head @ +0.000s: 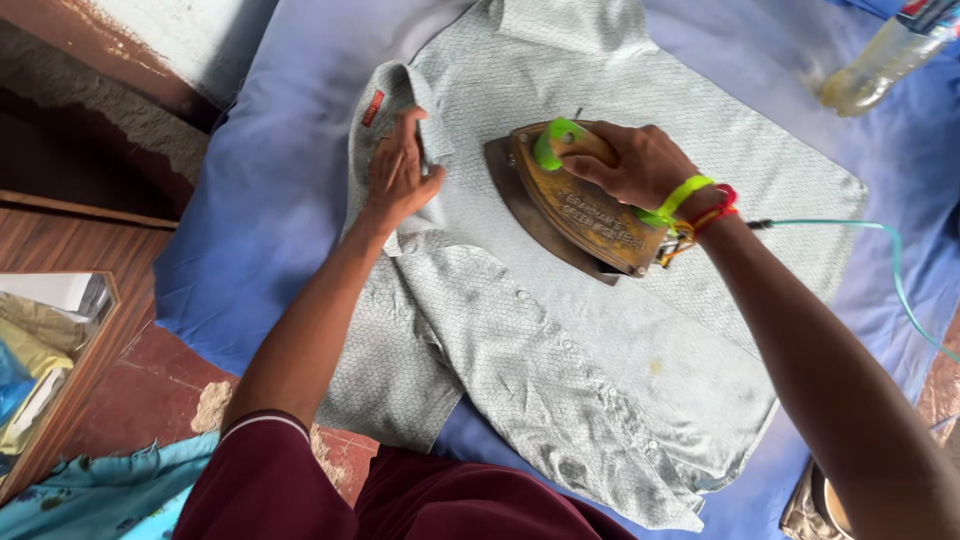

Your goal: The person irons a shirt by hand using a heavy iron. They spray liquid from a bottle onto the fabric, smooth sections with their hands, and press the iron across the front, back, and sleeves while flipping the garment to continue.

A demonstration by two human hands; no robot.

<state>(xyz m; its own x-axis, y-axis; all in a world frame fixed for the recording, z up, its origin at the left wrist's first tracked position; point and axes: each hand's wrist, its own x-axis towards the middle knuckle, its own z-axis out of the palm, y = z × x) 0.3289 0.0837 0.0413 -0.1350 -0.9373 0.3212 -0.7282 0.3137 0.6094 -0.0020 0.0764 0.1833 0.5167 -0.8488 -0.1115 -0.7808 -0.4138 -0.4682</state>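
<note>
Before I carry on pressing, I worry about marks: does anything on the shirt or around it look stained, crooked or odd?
Yes. The shirt has a small yellowish spot on its lower front, below the iron. The iron's metal body looks tarnished and brown. The right hand grips its handle; the left hand pins the collar.

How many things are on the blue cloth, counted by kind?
Shirts: 1, pale grey shirt
Irons: 1, brass iron under the right hand
Bottles: 1, plastic bottle
Hands: 2, left hand pressing the collar
Total: 5
</note>
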